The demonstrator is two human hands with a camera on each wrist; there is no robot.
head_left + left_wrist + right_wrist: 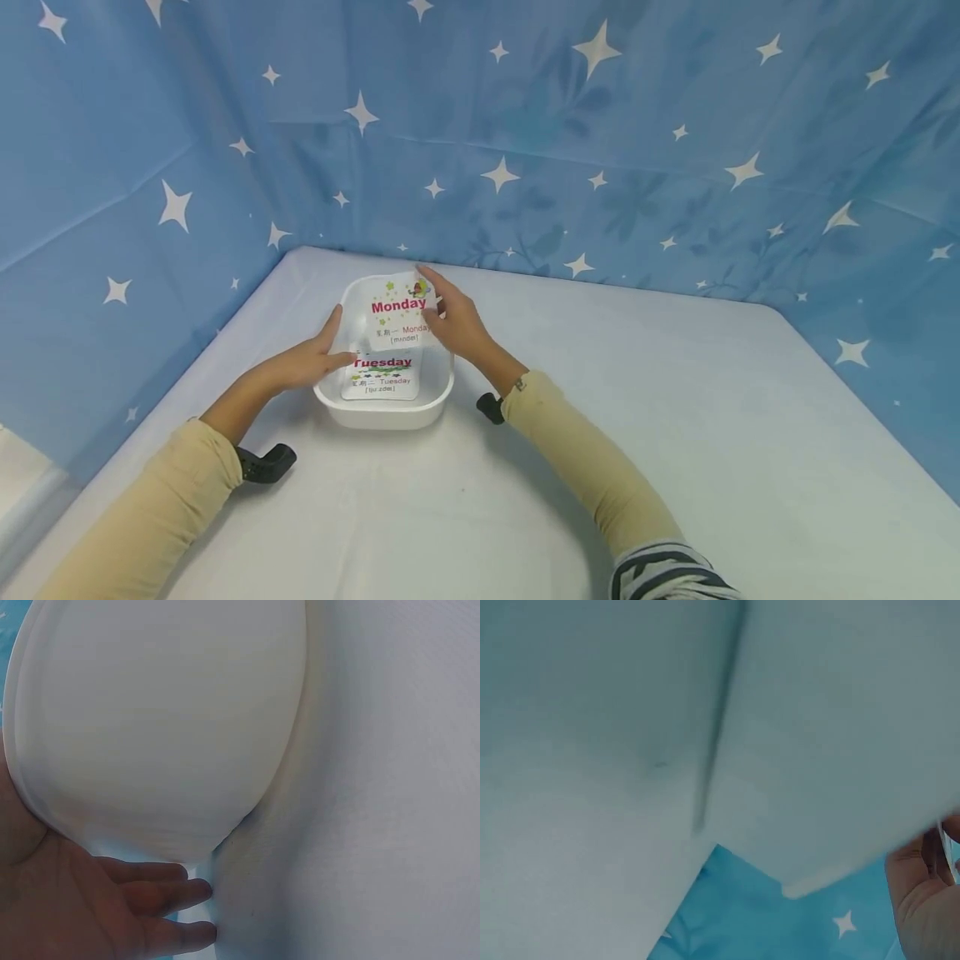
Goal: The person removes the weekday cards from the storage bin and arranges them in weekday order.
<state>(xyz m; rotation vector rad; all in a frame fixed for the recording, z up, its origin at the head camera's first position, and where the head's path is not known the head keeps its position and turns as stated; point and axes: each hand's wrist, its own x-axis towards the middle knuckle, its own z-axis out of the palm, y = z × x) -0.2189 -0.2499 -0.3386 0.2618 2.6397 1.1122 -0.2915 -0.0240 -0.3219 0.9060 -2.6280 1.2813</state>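
Note:
A white plastic basin (390, 417) stands at the left part of the table. My left hand (303, 364) holds its left side, thumb over the rim; in the left wrist view the other fingers (169, 896) stretch out along the outer wall. Between thumb and fingers my right hand (455, 321) pinches a white flashcard reading "Monday" (393, 321) by its right edge, above the basin. Inside the basin lies a "Tuesday" flashcard (382, 382), its top edge partly overlapped by the Monday card. The right wrist view shows the basin's outer wall (840, 750) beside the right hand.
A white cloth covers the table (675, 433). Blue curtains with white stars (495, 125) hang behind and along the left side. Black wrist-worn devices (267, 463) sit under both forearms.

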